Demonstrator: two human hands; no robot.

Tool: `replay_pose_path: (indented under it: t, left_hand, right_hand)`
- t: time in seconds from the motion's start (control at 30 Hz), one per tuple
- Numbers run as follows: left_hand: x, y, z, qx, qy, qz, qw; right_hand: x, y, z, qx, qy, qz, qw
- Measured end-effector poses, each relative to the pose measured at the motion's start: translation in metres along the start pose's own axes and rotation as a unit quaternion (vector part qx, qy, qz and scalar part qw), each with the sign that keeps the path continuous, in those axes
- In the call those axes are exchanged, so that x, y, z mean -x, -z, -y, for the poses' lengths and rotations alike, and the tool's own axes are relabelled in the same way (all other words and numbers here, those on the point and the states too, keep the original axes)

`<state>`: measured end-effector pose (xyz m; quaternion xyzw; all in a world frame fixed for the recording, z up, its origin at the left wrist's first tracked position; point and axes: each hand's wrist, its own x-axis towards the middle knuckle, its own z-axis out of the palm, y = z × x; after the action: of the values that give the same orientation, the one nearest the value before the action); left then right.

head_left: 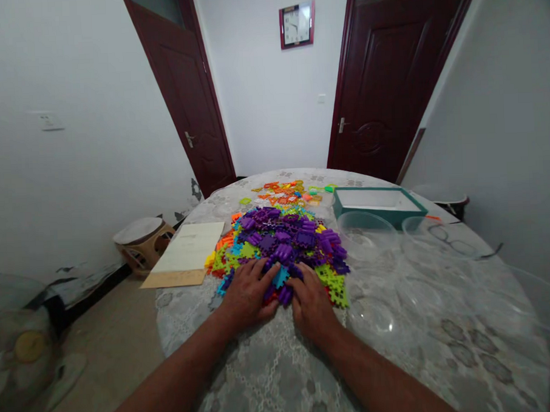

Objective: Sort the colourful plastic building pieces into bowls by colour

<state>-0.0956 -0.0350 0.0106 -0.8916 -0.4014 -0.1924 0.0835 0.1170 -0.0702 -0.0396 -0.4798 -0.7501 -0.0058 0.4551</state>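
A heap of plastic interlocking building pieces [276, 242], mostly purple with green, blue, orange and yellow ones, covers the middle of the table. My left hand [250, 292] rests on the near left edge of the heap, fingers spread over the pieces and thumb toward the centre. On the near right side lies my right hand [312, 298], its fingers apart and bent over purple pieces. Between the two hands a light blue piece [280, 276] shows. No single piece is visibly lifted by either hand; what lies under the palms is hidden.
Loose orange and yellow pieces [286, 192] lie behind the heap. At right are a green-rimmed box [380, 216], several clear plastic bowls [373, 314] and eyeglasses [459, 246]. An open notebook [186, 249] lies left. A fan [28, 350] stands beside the table.
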Motion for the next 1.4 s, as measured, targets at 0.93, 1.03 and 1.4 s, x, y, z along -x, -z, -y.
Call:
replay_pose_path:
  t: [0.93, 1.03, 1.4]
  left_hand:
    - [-0.075, 0.051, 0.031, 0.290, 0.237, 0.024, 0.927]
    - [-0.099, 0.052, 0.042, 0.295, 0.247, 0.013, 0.923]
    - [-0.118, 0.005, 0.073, 0.135, 0.128, -0.093, 0.978]
  right_hand:
    - [-0.001, 0.000, 0.000, -0.018, -0.017, -0.009, 1.000]
    - [-0.001, 0.001, 0.001, -0.017, -0.017, -0.008, 1.000]
    - [-0.003, 0.009, 0.006, -0.065, 0.022, 0.042, 0.997]
